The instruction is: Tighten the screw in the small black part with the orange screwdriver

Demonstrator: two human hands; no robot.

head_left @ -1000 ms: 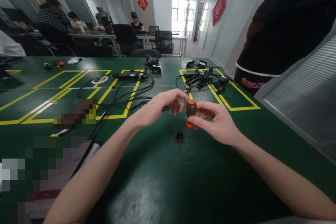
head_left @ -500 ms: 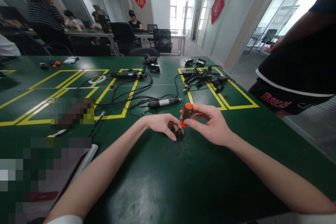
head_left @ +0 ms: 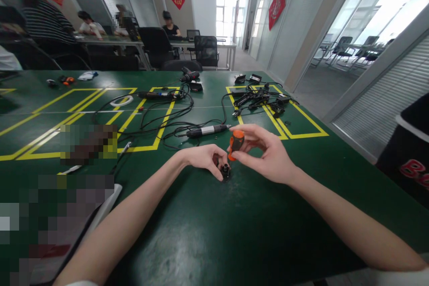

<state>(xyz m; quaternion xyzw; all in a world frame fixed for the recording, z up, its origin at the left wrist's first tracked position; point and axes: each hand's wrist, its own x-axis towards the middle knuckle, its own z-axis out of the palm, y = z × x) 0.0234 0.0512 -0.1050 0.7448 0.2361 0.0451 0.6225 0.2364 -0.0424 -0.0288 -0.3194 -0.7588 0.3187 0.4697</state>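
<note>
My right hand [head_left: 264, 149] grips a stubby screwdriver [head_left: 237, 143] by its orange and dark grey handle, which leans slightly, lower end toward the left. Thumb and fingers of my left hand [head_left: 209, 159] are closed around a small black part [head_left: 225, 171] with a round collar on top, resting on the green table [head_left: 214, 223]. The screwdriver's lower end is right beside this part; whether its tip touches it I cannot tell.
Beyond my hands lies a pen-shaped rotary tool [head_left: 208, 131] with a black cable. A heap of black cables [head_left: 256, 98] sits at the back right, a cordless drill [head_left: 190, 74] at the back. A blurred brown object [head_left: 90, 145] is on the left. A person [head_left: 409, 143] stands at the right edge.
My left hand has come down from beside the screwdriver and taken hold of the black part. The screwdriver has moved down and left, toward it. The person at right has moved outward.
</note>
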